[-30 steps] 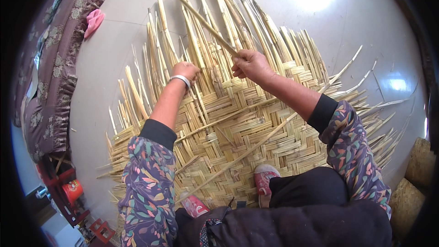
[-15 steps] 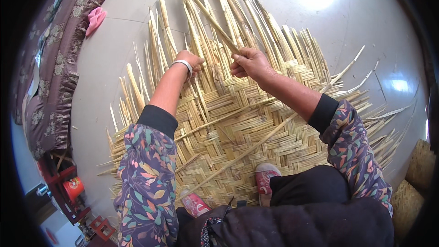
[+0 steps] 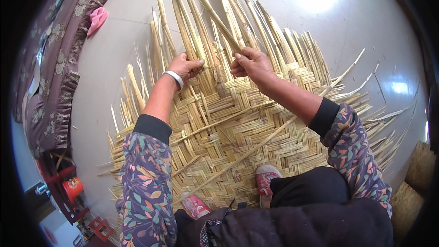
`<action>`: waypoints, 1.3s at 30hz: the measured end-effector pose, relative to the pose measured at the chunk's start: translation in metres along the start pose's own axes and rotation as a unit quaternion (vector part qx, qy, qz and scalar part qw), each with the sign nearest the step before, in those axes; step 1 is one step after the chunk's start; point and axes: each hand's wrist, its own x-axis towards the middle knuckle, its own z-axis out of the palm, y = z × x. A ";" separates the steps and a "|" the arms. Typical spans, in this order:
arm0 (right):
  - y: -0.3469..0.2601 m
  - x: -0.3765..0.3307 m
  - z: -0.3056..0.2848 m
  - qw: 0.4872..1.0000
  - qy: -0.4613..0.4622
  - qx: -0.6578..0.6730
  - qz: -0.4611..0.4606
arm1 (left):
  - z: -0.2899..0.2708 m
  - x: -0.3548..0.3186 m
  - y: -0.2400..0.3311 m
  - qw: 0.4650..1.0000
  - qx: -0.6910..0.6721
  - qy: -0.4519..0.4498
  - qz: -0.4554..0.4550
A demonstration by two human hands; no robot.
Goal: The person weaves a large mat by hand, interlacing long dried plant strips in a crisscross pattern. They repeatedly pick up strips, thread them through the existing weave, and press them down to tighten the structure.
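Note:
A large woven mat (image 3: 256,132) of pale yellow split reeds lies on the floor, its loose reed ends fanning out at the far edge and both sides. My left hand (image 3: 184,67), with a white bracelet at the wrist, is closed around a bundle of upright reeds (image 3: 186,27) at the far edge. The fingertips go behind the reeds, the thumb in front. My right hand (image 3: 252,66) grips the near end of a long reed strip (image 3: 212,14), which slants away to the upper left across the standing ends. Both hands are just above the weave.
My feet in red shoes (image 3: 265,179) stand on the mat. Two loose reed strips (image 3: 247,154) lie across the weave. A patterned ruffled cloth (image 3: 59,64) and a pink cloth (image 3: 97,20) are at the left, a red container (image 3: 72,187) lower left. Brown blocks (image 3: 407,201) stand at the right.
My left hand has shifted slightly left and opened out to take hold of a bundle of reeds, which now leans up and left. The right hand still holds its strip, nearly in place.

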 end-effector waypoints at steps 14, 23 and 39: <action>0.001 0.000 0.005 1.000 -0.003 -0.012 -0.004 | -0.003 0.005 -0.032 0.990 -0.013 0.068 0.120; 0.000 0.004 0.008 1.000 -0.003 -0.016 -0.017 | -0.015 -0.015 -0.023 0.961 -0.249 -0.079 0.086; 0.007 0.008 0.010 0.997 -0.010 -0.058 -0.055 | -0.010 -0.012 0.014 0.925 -0.282 -0.251 0.034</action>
